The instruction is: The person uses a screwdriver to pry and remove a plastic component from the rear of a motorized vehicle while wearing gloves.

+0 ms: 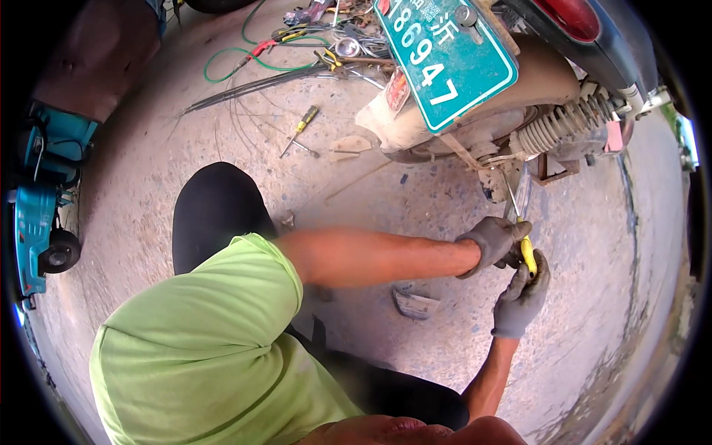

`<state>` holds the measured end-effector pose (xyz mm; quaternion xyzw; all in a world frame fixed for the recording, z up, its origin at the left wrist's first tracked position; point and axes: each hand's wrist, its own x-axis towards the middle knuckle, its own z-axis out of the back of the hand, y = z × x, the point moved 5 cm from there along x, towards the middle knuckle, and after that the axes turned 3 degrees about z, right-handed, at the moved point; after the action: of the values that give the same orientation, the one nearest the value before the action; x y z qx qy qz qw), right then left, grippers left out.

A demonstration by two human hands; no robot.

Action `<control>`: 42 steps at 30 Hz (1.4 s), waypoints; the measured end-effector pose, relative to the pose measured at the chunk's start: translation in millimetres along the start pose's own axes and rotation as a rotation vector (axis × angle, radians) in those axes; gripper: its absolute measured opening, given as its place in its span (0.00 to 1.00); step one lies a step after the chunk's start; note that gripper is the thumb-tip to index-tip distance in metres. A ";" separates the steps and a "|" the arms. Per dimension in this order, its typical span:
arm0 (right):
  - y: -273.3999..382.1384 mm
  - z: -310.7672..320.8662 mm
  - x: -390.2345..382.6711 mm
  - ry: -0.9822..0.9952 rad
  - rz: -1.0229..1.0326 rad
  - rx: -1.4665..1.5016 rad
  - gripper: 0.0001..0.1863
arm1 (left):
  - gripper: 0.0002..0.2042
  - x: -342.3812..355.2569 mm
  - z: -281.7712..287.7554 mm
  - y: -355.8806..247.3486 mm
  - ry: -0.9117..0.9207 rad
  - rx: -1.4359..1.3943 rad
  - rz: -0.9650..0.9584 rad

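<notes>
Both of my gloved hands are at a screwdriver with a yellow handle [527,256], to the right of centre. Its thin metal shaft points up and away, toward a bracket [495,182] low on the motorbike's rear end. My left hand [491,241] closes around the front of the handle, by the shaft. Behind it, my right hand [522,298] grips the butt end from below. Grey gloves cover both hands, and some fingertips are hidden. Where the tip meets the bracket is too small to make out. Beside the bracket sits a dusty coil-spring shock absorber [561,126].
A green number plate [445,63] hangs over the muddy rear mudguard [530,78]. On the concrete lie another screwdriver [306,119], long metal rods [252,87], a red clamp [263,49] on green cable, pliers [328,59] and a flat grey piece [415,304]. A teal vehicle [35,237] stands left.
</notes>
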<state>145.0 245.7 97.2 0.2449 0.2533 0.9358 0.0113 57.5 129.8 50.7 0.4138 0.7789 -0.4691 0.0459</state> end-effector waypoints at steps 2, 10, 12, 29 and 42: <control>-6.8 -2.4 -3.1 -0.058 -0.066 0.117 0.19 | 0.25 -0.9 -0.3 1.2 -0.003 0.024 0.006; -9.2 -27.1 -23.6 0.140 -1.056 1.243 0.22 | 0.22 5.4 3.2 16.2 0.054 -0.144 -0.026; 4.2 -18.4 -15.9 0.115 -0.869 0.929 0.25 | 0.22 6.4 2.4 14.9 0.146 -0.208 -0.054; -0.6 -13.8 -17.1 0.048 -0.760 0.719 0.27 | 0.22 16.3 7.8 10.7 0.062 0.064 -0.078; -15.9 -22.4 -19.1 0.178 -1.034 0.991 0.28 | 0.23 9.4 11.0 5.1 0.037 0.184 -0.001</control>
<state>149.8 246.3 64.0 -0.0072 0.7316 0.6022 0.3195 51.3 128.1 36.7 0.4243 0.7334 -0.5311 -0.0071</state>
